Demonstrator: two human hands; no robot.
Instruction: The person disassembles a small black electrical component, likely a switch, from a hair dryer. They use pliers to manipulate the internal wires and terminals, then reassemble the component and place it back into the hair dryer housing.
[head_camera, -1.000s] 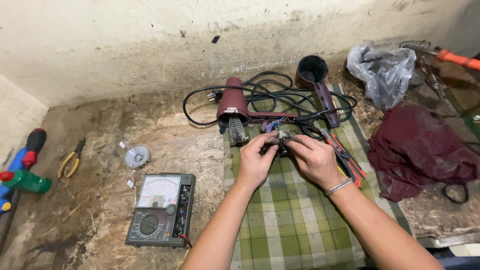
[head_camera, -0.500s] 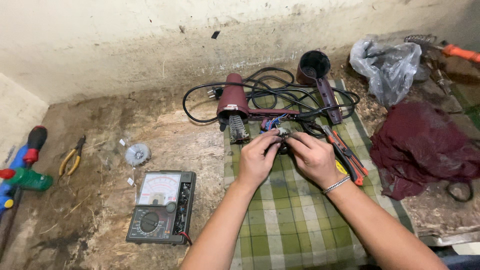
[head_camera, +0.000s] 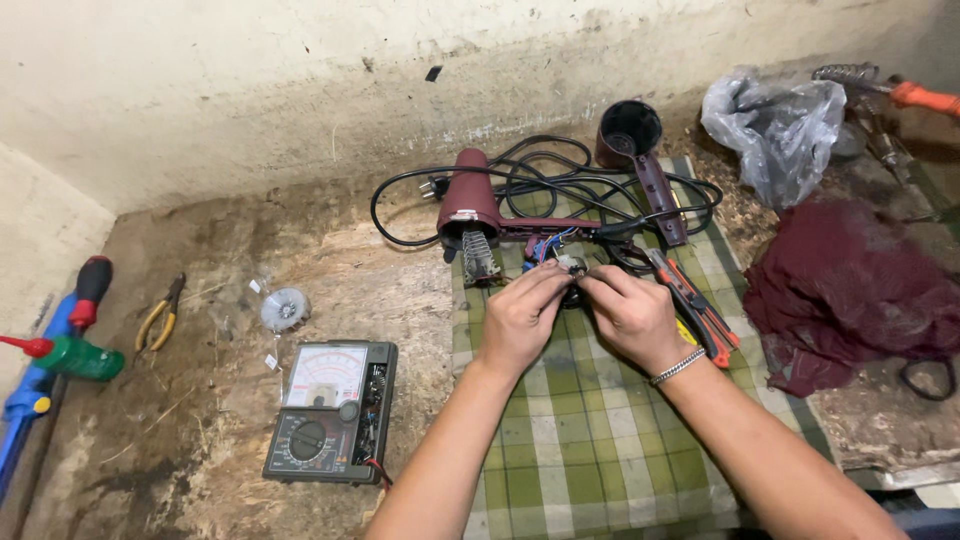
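Over the green checked cloth (head_camera: 590, 440) on the counter (head_camera: 330, 270), left hand (head_camera: 520, 318) and right hand (head_camera: 632, 316) both pinch a small motor part (head_camera: 573, 268), fingers closed, beside the maroon dryer shell (head_camera: 472, 205).

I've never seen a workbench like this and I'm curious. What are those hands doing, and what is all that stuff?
The camera sits on a person's head and looks down, so you see their own two arms. The left hand and right hand pinch a small part with coloured wires between the fingertips, above a green checked cloth. Behind it lies a dark red hair dryer shell, opened up, with its black cord in loops. On the left sits a meter with a needle dial, small yellow pliers and a round fan wheel. On the right are a dark red rag and a plastic bag.
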